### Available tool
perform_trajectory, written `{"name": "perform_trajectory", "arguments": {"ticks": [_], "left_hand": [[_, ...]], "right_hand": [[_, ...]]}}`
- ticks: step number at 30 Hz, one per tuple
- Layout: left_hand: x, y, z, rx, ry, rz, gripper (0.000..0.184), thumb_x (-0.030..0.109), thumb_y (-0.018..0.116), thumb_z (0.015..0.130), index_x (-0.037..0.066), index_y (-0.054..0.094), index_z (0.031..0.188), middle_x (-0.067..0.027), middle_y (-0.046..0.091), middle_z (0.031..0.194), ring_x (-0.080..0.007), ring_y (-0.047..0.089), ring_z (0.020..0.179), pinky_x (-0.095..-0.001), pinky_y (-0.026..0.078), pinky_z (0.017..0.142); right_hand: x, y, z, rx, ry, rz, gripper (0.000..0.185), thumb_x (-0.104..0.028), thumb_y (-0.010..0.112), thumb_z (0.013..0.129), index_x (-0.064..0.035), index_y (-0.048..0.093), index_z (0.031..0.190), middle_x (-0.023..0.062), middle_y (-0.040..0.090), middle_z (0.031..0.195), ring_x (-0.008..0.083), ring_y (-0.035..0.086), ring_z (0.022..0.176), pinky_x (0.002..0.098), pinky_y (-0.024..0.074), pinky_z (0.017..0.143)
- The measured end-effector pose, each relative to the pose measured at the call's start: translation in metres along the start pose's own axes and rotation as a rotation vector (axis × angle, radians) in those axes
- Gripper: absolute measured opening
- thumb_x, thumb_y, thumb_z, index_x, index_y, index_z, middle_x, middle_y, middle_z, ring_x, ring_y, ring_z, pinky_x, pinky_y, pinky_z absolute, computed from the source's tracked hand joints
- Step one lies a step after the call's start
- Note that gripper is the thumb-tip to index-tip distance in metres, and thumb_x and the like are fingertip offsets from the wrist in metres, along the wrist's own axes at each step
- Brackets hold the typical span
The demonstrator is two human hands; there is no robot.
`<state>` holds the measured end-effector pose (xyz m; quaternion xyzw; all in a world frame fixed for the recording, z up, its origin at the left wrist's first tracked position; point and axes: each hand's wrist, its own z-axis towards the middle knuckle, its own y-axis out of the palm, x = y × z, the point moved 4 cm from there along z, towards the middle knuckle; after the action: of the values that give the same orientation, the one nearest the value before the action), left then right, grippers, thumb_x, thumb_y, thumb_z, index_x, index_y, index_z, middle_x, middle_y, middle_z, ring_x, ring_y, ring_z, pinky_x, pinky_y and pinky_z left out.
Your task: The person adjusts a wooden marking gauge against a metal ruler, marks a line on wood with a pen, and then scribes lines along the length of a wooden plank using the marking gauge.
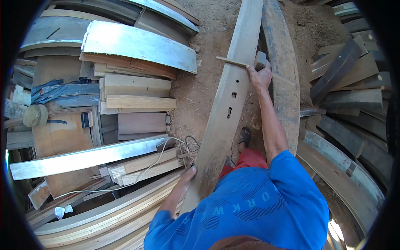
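Observation:
A long wooden plank (225, 96) runs from the top of the view down to my body, with a round hole and two larger cut slots along its middle. My right hand (260, 77) holds a wooden try square by its thick block (261, 61) at the plank's right edge. The square's thin blade (231, 62) lies across the plank above the holes. Lower down, my left hand (185, 179) grips the plank's left edge near its dark-stained part; its thumb shows, and most of its fingers are hidden.
A wide weathered board (285, 83) lies right of the plank. Stacked timber (137, 85) and a pale long board (87, 157) fill the left. A thin cable (146, 171) loops over boards. More planks (352, 100) are piled right. My sandalled foot (245, 136) is on the dirt.

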<state>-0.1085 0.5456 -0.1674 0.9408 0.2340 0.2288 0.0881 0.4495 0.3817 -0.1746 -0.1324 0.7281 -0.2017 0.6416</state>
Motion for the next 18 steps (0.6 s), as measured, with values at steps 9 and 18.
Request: {"name": "perform_trajectory", "arguments": {"ticks": [9, 18], "left_hand": [[0.053, 0.045, 0.026, 0.018, 0.154, 0.307, 0.084, 0.068, 0.04, 0.106, -0.004, 0.053, 0.147, -0.0141, 0.059, 0.147, -0.0245, 0.05, 0.137, -0.0371, 0.034, 0.117], [0.039, 0.029, 0.033, 0.185, 0.111, 0.6, 0.082, 0.069, 0.037, 0.106, -0.003, 0.058, 0.14, -0.0191, 0.065, 0.134, -0.0276, 0.056, 0.127, -0.0391, 0.041, 0.11]], "right_hand": [[-0.009, -0.026, -0.027, -0.129, 0.04, -0.022, 0.085, -0.029, 0.089, 0.075, 0.0036, 0.051, 0.144, 0.0253, 0.066, 0.129, 0.0398, 0.064, 0.124, 0.046, 0.0488, 0.107], [0.04, 0.009, -0.033, 0.08, -0.208, 0.334, 0.077, -0.015, 0.091, 0.077, 0.0098, 0.054, 0.139, 0.0231, 0.067, 0.126, 0.0318, 0.067, 0.115, 0.0408, 0.0518, 0.099]]}}
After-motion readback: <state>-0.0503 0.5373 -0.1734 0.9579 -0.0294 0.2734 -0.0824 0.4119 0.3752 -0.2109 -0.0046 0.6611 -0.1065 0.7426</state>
